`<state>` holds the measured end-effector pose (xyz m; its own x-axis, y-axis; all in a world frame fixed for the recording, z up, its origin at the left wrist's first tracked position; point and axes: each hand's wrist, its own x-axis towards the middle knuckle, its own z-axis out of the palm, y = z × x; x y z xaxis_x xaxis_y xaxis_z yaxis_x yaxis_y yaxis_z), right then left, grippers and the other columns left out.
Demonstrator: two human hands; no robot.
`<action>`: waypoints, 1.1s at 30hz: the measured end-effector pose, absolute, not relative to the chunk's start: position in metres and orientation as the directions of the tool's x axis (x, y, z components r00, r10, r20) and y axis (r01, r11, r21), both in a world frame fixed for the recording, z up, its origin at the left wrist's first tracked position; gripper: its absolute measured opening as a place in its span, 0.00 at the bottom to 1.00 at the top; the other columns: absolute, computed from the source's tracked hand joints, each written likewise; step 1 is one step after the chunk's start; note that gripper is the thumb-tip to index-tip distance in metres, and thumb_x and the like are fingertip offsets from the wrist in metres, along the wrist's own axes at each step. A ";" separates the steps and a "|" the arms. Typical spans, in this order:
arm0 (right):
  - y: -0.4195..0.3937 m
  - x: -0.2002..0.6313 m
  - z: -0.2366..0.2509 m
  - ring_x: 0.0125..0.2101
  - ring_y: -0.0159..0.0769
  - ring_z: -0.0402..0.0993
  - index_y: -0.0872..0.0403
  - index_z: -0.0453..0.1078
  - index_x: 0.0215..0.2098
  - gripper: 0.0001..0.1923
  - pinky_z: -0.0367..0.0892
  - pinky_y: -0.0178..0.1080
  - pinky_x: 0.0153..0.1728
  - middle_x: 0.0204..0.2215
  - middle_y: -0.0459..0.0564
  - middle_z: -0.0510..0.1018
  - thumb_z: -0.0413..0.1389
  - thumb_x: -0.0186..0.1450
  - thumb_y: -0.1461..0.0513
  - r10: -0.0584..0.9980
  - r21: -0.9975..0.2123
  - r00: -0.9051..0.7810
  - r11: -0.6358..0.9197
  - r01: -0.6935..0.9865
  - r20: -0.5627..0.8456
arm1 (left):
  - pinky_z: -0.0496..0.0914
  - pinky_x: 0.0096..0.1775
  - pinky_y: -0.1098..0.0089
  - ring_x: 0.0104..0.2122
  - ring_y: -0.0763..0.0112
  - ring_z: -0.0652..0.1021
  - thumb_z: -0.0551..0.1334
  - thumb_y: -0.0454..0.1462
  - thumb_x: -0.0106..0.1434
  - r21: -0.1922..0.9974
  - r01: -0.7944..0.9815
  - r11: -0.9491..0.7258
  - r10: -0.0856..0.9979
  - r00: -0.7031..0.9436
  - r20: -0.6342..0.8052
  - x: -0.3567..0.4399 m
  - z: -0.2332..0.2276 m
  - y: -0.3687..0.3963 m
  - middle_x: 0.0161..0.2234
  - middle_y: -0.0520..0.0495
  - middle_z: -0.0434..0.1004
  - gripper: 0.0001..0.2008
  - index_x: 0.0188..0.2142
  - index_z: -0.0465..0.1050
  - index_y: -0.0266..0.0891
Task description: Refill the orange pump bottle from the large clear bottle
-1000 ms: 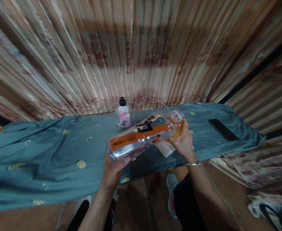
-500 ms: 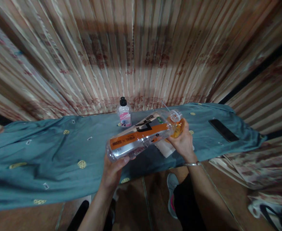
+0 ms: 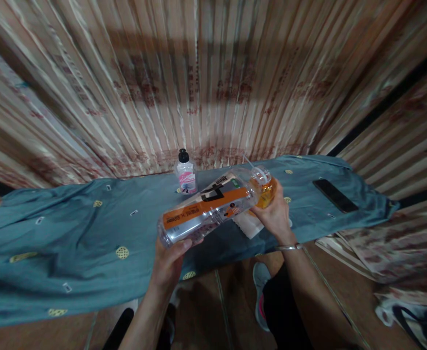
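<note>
Orange-labelled bottle slightly lower, writing unreadable

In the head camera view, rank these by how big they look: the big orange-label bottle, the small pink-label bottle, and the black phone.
1. Orange-label bottle, though it is nearest the camera.
2. Black phone.
3. Pink-label bottle, close to the phone.

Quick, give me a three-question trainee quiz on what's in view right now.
1. True or false: the large clear plastic bottle with an orange label stands upright on the teal cloth.
2. Which hand grips that bottle's base? A) left hand B) right hand
3. Fill in: the small clear bottle with a pink label has a ___ cap.

Key: 1. False, it is held tilted above the cloth. 2. A. 3. Black.
</note>
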<state>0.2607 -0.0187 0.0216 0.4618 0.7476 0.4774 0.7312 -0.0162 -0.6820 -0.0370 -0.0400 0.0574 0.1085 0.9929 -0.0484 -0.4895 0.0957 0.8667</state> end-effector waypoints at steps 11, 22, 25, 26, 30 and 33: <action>-0.019 0.259 0.028 0.61 0.62 0.80 0.56 0.57 0.72 0.59 0.75 0.61 0.61 0.64 0.67 0.78 0.64 0.55 0.32 0.757 -0.713 0.487 -0.040 0.700 0.436 | 0.87 0.41 0.56 0.50 0.46 0.87 0.82 0.39 0.47 0.865 -0.485 0.128 0.992 0.076 -0.104 -0.036 0.061 -0.040 0.53 0.40 0.87 0.37 0.56 0.76 0.44; -0.018 0.260 0.026 0.65 0.63 0.77 0.56 0.57 0.73 0.61 0.72 0.64 0.65 0.67 0.68 0.76 0.67 0.54 0.34 0.759 -0.712 0.485 -0.040 0.701 0.435 | 0.86 0.40 0.59 0.49 0.48 0.87 0.82 0.40 0.48 0.865 -0.478 0.155 0.988 0.088 -0.129 -0.039 0.058 -0.039 0.53 0.41 0.87 0.36 0.56 0.78 0.44; -0.018 0.259 0.027 0.65 0.64 0.77 0.58 0.56 0.74 0.62 0.72 0.64 0.65 0.67 0.70 0.76 0.67 0.54 0.33 0.764 -0.714 0.489 -0.053 0.698 0.422 | 0.86 0.39 0.60 0.48 0.50 0.88 0.82 0.40 0.48 0.863 -0.476 0.167 0.986 0.096 -0.138 -0.040 0.058 -0.039 0.52 0.43 0.87 0.34 0.55 0.78 0.45; -0.018 0.259 0.028 0.65 0.64 0.77 0.59 0.56 0.74 0.62 0.72 0.64 0.65 0.67 0.70 0.76 0.66 0.54 0.33 0.764 -0.714 0.491 -0.056 0.698 0.420 | 0.86 0.39 0.60 0.48 0.50 0.88 0.82 0.40 0.48 0.861 -0.478 0.172 0.985 0.101 -0.141 -0.040 0.057 -0.039 0.52 0.43 0.88 0.34 0.55 0.78 0.45; -0.019 0.258 0.028 0.64 0.65 0.77 0.59 0.57 0.73 0.62 0.73 0.63 0.64 0.66 0.70 0.76 0.66 0.54 0.33 0.754 -0.713 0.496 -0.053 0.699 0.431 | 0.87 0.38 0.60 0.47 0.51 0.88 0.82 0.41 0.48 0.853 -0.487 0.187 0.982 0.105 -0.155 -0.040 0.056 -0.038 0.52 0.43 0.88 0.35 0.55 0.77 0.45; -0.019 0.258 0.027 0.63 0.64 0.78 0.57 0.57 0.73 0.60 0.73 0.64 0.63 0.66 0.68 0.77 0.67 0.55 0.34 0.750 -0.709 0.493 -0.046 0.703 0.440 | 0.87 0.38 0.61 0.47 0.51 0.88 0.82 0.41 0.47 0.849 -0.490 0.198 0.980 0.101 -0.170 -0.040 0.055 -0.038 0.51 0.42 0.88 0.35 0.55 0.77 0.44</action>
